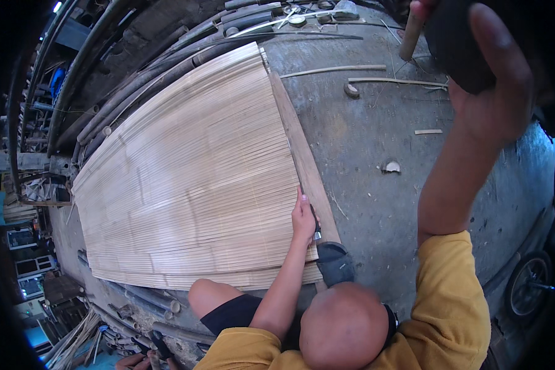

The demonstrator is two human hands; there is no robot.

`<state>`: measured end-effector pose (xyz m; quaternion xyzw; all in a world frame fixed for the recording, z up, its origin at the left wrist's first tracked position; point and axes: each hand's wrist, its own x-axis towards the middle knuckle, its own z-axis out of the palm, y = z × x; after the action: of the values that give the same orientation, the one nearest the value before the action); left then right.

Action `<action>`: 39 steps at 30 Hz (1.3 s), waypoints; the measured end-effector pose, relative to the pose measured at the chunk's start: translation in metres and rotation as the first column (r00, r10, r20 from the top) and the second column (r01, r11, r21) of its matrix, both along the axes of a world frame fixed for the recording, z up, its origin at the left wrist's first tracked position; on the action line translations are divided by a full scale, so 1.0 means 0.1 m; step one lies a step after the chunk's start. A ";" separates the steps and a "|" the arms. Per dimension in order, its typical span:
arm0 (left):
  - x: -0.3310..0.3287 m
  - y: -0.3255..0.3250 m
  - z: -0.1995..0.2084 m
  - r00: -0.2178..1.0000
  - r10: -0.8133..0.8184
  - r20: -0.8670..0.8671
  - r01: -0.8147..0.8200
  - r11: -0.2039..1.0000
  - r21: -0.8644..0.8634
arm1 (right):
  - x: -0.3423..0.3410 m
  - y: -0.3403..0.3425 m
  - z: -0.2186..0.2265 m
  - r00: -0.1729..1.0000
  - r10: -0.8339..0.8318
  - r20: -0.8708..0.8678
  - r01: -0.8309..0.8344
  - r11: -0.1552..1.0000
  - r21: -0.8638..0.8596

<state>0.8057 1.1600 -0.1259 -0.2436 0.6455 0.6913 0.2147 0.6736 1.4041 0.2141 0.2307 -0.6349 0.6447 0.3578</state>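
A large mat of pale, thin bamboo slats lies on the floor in front of me and to the left. My left hand is closed at its right edge, around a thin, dark blade-like tool; the hand hides much of it. Under that edge runs a flat wooden board. High at the upper right, my right hand is raised close to the camera. It grips a bulky dark tool, with a light wooden handle-like piece beside it; its exact kind cannot be made out.
My dark sandal rests at the board's near end. Long bamboo poles lie beyond the mat. Loose strips and a small cut piece are scattered on the concrete floor. A wheel stands at the right.
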 end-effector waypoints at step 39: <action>0.19 0.04 0.11 0.997 0.000 0.074 -0.003 1.000 0.031 | 0.66 -0.34 -2.67 0.406 -0.385 0.829 -0.457 0.700 0.549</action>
<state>0.8248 1.1641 -0.1153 -0.2662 0.6262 0.6918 0.2417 0.7399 1.3698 -0.0532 -0.0260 -0.9107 0.3687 -0.1842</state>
